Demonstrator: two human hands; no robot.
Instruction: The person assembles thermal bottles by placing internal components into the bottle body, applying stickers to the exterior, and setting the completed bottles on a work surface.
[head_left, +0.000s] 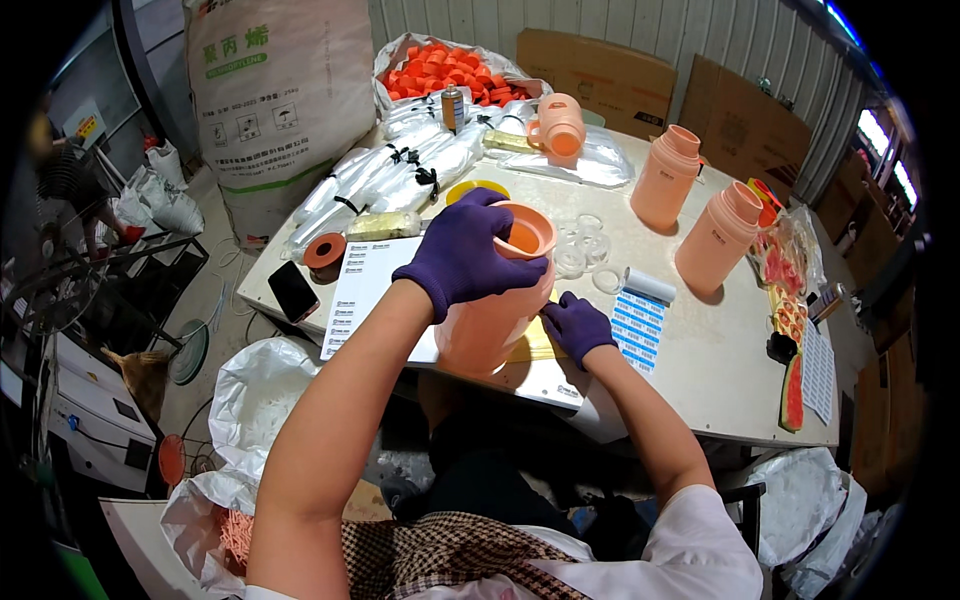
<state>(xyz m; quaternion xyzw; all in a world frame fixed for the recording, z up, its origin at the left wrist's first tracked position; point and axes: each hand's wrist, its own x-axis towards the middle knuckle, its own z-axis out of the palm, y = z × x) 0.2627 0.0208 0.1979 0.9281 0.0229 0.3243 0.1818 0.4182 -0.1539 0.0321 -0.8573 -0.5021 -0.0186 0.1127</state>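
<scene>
The purple-gloved left hand (468, 252) is clamped around the neck of a pink-orange bottle (488, 325), its thumb along the near side just under the rim, the mouth facing up. The bottle is at the table's near edge, over white label sheets (372, 292) that spread toward 9 o'clock from it; whether its base bears on them I cannot tell. The right hand (577, 326), gloved alike, is low at 3 o'clock, just beside the bottle, fingers bent beside a yellow sheet (538, 343); I cannot tell whether they pinch it. Beyond that hand, also at 3 o'clock, lies a sheet of blue-and-white labels (638, 328). Clear rings (578, 246) are scattered at 2 o'clock, and farther that way stand two more bottles (667, 182) of the same colour. A handled bottle (558, 125) lies at 1 o'clock, its mouth toward the person. At 12 o'clock is a yellow roll (477, 190), with a sack of orange-red caps (450, 72) well behind it. Bundled clear bags (395, 172) fill 11 o'clock. A dark phone (293, 291) lies out at 9 o'clock, near a reddish tape roll (325, 250).
</scene>
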